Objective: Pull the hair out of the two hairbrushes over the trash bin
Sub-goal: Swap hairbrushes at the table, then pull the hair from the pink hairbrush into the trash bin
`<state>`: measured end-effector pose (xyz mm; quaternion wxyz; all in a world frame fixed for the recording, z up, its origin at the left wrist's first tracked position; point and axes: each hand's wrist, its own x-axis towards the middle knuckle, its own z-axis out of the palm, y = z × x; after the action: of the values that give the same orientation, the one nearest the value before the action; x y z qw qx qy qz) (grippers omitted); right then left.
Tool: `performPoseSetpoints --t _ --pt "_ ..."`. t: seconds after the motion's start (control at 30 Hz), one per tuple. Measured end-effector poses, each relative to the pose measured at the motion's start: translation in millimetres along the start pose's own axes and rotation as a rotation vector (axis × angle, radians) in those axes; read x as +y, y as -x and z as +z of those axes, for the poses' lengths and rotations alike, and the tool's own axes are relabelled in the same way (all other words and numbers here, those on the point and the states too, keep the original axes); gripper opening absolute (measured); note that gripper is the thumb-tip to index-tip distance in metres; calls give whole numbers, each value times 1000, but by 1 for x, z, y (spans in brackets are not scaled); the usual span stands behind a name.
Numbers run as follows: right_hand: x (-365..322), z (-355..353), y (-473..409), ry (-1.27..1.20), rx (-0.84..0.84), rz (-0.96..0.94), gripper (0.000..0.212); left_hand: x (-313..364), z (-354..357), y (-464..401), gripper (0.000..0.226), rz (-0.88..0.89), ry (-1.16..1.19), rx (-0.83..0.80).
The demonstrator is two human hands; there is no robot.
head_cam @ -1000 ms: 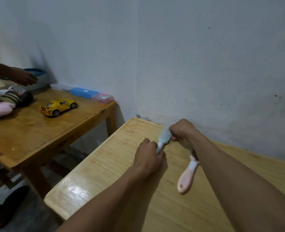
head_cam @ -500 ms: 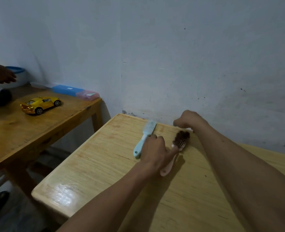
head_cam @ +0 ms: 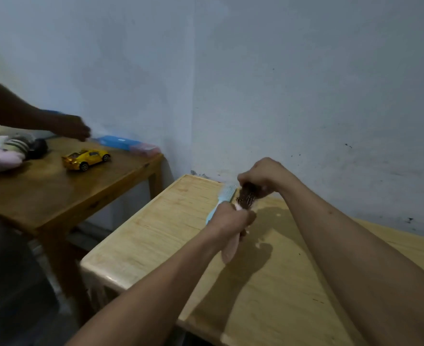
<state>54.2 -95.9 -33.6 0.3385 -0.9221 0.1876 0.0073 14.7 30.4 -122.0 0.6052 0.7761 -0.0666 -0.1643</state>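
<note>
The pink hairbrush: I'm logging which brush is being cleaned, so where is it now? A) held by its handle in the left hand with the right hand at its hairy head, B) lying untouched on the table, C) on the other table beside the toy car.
A: the left hand grips the pink hairbrush by its handle while the right hand pinches at its hair-filled head.

Plain home room, wooden tables (head_cam: 136, 236), toy car (head_cam: 86, 159), painted wall (head_cam: 280, 83)

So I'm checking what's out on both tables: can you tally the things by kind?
Hairbrushes: 2, pink brush in the left hand, blue brush on the table
Toy cars: 1, yellow car
Flat boxes: 1, blue box
Soft toys: unclear, heaped
Total: 4 countable
</note>
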Motion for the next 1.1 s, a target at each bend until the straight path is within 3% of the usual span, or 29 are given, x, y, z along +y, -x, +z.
performPoseSetpoints --t 0.13,0.3,0.57,0.83,1.1 --pt "-47 18 38 58 -109 -127 34 3 -41 34 49 -12 161 69" --pt "-95 64 88 155 -294 -278 26 -32 -103 86 43 1 144 229" --pt "-139 194 141 -19 -601 -361 24 -134 -205 186 47 -131 138 440" --pt "-123 327 207 -59 -697 -374 19 -243 -233 257 46 -329 128 715" --pt "-71 422 224 -12 -779 -277 13 -331 -231 289 60 -520 -170 818"
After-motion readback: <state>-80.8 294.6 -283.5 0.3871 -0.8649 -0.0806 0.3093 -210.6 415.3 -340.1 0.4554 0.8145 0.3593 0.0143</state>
